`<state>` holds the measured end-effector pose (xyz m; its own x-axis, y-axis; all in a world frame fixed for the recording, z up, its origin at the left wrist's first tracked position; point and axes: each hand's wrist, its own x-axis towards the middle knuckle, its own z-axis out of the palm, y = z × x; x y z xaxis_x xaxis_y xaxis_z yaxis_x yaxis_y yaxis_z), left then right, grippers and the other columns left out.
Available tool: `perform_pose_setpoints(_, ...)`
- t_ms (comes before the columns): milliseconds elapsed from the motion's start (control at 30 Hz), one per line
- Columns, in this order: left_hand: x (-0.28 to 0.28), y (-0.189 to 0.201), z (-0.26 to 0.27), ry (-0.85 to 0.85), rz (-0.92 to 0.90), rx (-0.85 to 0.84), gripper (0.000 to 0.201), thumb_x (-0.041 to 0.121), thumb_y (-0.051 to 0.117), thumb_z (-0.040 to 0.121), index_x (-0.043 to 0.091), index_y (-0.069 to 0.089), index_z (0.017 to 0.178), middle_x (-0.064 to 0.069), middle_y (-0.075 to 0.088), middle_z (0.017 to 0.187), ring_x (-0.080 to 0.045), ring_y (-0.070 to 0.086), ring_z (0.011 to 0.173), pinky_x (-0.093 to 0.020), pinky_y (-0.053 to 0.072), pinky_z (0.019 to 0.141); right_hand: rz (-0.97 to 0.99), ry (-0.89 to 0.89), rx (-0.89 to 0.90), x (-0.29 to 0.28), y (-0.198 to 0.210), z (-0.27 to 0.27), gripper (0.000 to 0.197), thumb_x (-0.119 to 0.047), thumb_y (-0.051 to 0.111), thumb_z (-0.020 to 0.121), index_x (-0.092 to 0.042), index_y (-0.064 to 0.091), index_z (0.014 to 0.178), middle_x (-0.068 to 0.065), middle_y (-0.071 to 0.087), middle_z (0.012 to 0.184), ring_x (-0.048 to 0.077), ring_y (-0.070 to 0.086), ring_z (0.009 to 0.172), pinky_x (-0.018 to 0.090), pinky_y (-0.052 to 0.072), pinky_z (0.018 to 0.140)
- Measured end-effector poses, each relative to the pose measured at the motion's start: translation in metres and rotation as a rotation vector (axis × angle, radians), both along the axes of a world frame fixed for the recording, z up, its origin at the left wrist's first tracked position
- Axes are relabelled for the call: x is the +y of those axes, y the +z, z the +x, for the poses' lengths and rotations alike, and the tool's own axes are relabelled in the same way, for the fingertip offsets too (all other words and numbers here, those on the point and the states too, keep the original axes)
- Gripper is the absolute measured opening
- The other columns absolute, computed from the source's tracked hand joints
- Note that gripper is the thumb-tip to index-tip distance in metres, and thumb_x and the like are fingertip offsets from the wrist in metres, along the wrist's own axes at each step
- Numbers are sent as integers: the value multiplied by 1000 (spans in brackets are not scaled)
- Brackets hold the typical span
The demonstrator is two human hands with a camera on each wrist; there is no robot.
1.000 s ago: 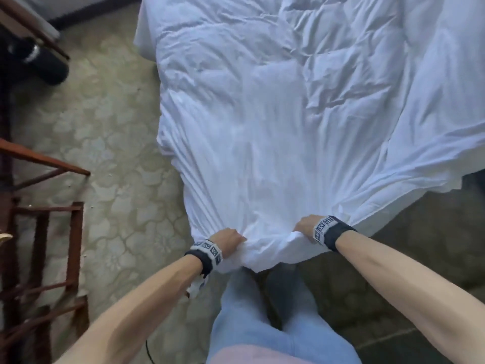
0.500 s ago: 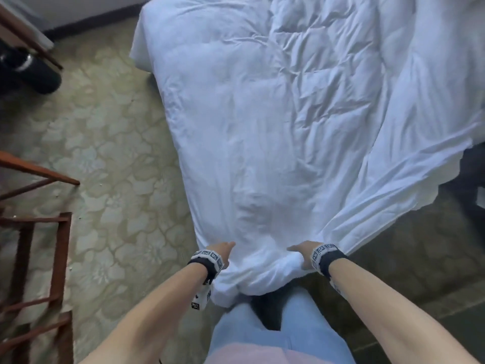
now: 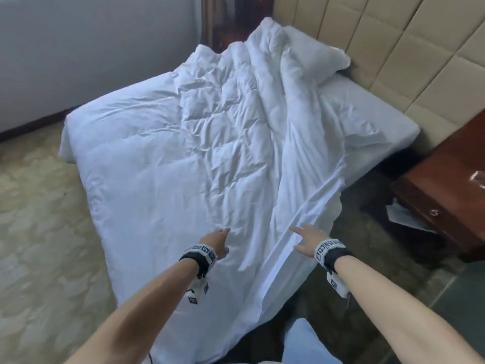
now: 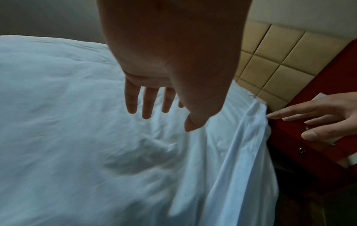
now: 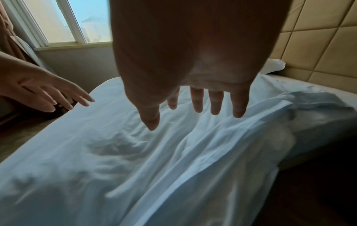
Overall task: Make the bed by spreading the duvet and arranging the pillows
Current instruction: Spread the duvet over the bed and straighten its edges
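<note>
A white duvet [image 3: 183, 164] lies crumpled across the bed, bunched in a ridge toward the headboard, its near corner hanging over the foot of the bed. A white pillow [image 3: 319, 57] sits at the head, partly under the duvet ridge. My left hand [image 3: 217, 239] hovers just above the near part of the duvet [image 4: 77, 137] with fingers [image 4: 146, 102] straight and holding nothing. My right hand [image 3: 305, 237] is beside it, fingers [image 5: 216, 102] spread over the duvet's folded edge [image 5: 222, 145], also empty.
A padded beige headboard [image 3: 393, 48] runs along the right. A dark wooden nightstand [image 3: 451, 195] stands right of the bed, papers beneath it. Bare mattress sheet [image 3: 367, 122] shows at the right. Patterned carpet [image 3: 39, 232] lies left; a window [image 5: 77, 23] is behind.
Both hands have let go of the duvet's near corner and opened. They now reach forward above it, and my view has lifted to take in the whole bed.
</note>
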<state>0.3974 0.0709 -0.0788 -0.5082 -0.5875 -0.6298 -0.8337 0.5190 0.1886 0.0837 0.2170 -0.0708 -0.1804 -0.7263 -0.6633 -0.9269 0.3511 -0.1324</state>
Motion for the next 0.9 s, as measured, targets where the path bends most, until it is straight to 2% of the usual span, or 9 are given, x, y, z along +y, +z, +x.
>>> perform_pose_setpoints(167, -6, 23, -174, 40, -42, 134, 78, 36, 59, 95, 24, 17, 159, -2, 34, 159, -29, 51, 133, -45, 49, 101, -84, -33, 19, 12, 34, -153, 71, -49, 57, 97, -45, 21, 158, 0, 17, 168, 26, 16, 155, 57, 23, 121)
perform_pose_setpoints(300, -12, 48, -288, 30, -61, 169, 81, 38, 60, 94, 21, 15, 160, -5, 34, 159, -31, 50, 133, -46, 49, 102, -82, -64, 72, 19, 50, -265, 74, -47, 58, 97, -47, 17, 158, 0, 9, 171, 27, 9, 157, 55, 19, 123)
perform_pose_setpoints(433, -39, 63, -381, -4, -82, 202, 83, 37, 61, 93, 18, 15, 160, -6, 33, 159, -32, 52, 130, -46, 48, 102, -97, -139, 65, 1, 53, -355, 74, -46, 57, 98, -46, 15, 159, 2, 8, 171, 29, 7, 157, 54, 20, 122)
perform_pose_setpoints(533, -70, 59, -439, 12, -99, 179, 84, 40, 62, 92, 20, 15, 159, -5, 33, 158, -32, 54, 127, -48, 49, 99, -103, -149, 57, -23, 43, -404, 73, -47, 57, 98, -46, 16, 159, 2, 9, 171, 28, 9, 156, 54, 23, 122)
perform_pose_setpoints(700, -135, 25, -558, 31, -101, 166, 86, 43, 64, 89, 22, 15, 157, -3, 36, 155, -32, 53, 127, -50, 51, 98, -105, -162, 26, -88, 17, -513, 72, -48, 57, 98, -45, 18, 158, 3, 12, 170, 27, 10, 156, 52, 24, 122)
perform_pose_setpoints(833, -182, 8, -642, 59, -88, 106, 90, 48, 67, 85, 22, 16, 156, -3, 34, 151, -33, 44, 134, -51, 49, 99, -58, -164, 34, -142, 11, -610, 75, -52, 58, 96, -43, 19, 159, 4, 14, 169, 28, 13, 155, 54, 27, 120)
perform_pose_setpoints(900, -204, 8, -679, 63, -121, 72, 93, 50, 69, 84, 23, 16, 155, -2, 29, 155, -32, 36, 140, -51, 47, 101, -65, -186, 48, -173, 14, -660, 76, -54, 59, 95, -43, 18, 159, 4, 12, 170, 29, 13, 155, 57, 26, 120)
